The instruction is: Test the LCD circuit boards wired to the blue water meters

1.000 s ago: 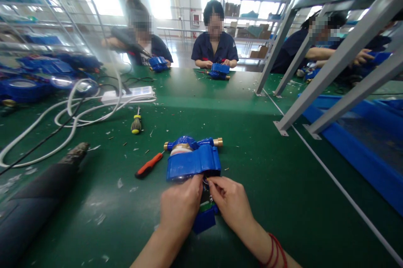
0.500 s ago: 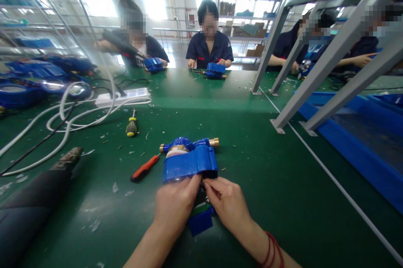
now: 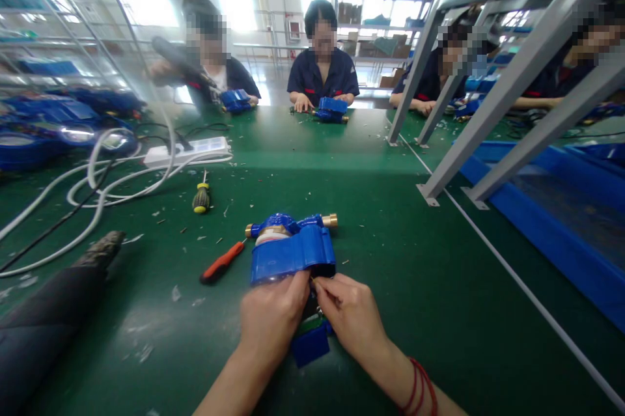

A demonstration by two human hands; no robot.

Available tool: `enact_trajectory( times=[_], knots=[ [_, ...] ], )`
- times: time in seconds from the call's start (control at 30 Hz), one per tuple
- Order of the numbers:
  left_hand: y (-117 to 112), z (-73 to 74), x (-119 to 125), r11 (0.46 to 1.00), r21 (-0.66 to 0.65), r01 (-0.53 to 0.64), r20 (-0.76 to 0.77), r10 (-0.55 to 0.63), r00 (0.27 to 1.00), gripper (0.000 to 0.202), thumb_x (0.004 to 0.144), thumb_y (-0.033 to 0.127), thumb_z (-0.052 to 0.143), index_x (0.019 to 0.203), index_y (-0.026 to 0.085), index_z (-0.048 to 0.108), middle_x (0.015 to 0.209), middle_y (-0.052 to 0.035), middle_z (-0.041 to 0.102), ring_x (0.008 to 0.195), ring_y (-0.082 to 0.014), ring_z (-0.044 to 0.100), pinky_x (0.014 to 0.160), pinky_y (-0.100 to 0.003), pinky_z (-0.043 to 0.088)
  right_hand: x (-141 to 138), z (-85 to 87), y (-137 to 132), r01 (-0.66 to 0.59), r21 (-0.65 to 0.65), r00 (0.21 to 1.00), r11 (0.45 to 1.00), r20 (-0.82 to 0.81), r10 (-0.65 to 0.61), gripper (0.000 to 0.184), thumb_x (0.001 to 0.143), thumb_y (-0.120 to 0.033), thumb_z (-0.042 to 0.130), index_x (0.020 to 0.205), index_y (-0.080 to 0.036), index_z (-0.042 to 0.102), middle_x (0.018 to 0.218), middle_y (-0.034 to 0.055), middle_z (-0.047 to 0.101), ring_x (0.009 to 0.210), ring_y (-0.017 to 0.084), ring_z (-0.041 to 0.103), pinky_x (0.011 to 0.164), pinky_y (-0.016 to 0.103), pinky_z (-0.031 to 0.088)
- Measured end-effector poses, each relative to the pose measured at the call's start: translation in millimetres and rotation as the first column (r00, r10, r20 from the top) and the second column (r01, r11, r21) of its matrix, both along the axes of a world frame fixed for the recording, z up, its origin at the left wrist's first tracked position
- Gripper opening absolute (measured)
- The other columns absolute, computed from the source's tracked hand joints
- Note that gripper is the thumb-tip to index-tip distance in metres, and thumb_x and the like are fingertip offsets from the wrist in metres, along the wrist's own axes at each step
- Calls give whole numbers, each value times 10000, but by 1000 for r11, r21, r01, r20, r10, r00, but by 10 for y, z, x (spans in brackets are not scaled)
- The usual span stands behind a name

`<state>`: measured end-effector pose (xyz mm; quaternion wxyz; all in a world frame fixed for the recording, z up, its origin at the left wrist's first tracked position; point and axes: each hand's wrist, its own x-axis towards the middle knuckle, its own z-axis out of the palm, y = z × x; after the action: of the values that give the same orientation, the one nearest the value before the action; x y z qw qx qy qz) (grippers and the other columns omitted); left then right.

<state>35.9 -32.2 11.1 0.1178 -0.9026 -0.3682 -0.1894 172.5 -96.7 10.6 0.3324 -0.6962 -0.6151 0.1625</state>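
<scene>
A blue water meter (image 3: 293, 253) with brass threaded ends lies on the green table in front of me. My left hand (image 3: 273, 312) is closed at the near edge of its blue housing, thumb and fingers at the opening. Beside it, my right hand (image 3: 351, 312) pinches what looks like a thin yellowish wire at the same opening. Below the fingers hang a small green circuit board (image 3: 310, 323), partly covered by the hands, and a blue cover (image 3: 311, 346). The fingertips of the left hand are partly hidden.
An orange screwdriver (image 3: 222, 262) and a yellow-black screwdriver (image 3: 201, 198) lie left of the meter. Further left are a dark sleeved tool (image 3: 58, 305), white cables, and a power strip (image 3: 188, 150). Grey metal legs (image 3: 488, 97) and a blue tray (image 3: 541, 208) stand right. Co-workers sit opposite.
The view has shifted slightly. Both my hands stay at the housing opening with little visible movement. Across the table, a co-worker's hand has flattened onto the table, and people at right have shifted.
</scene>
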Motion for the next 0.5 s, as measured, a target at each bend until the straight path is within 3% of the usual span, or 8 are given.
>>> enact_trajectory(
  times=[0.37,0.5],
  knots=[
    [13,26,-69,997,-2,71,-8,-71,997,181,833,193,494,967,268,589,613,53,643,468,-122,549,440,-238,256,13,-18,-15,-1,0,1000,1000,-28,1,224,877,-173,448,813,-203,660,665,5,592,613,119,550,572,207,342],
    [14,18,-44,998,24,50,18,-50,999,119,841,223,487,881,249,596,579,47,624,462,-134,538,446,-251,256,-2,-12,-14,6,2,999,1000,-44,-6,216,869,-179,455,824,-211,663,676,6,604,617,123,562,582,206,357]
  ],
)
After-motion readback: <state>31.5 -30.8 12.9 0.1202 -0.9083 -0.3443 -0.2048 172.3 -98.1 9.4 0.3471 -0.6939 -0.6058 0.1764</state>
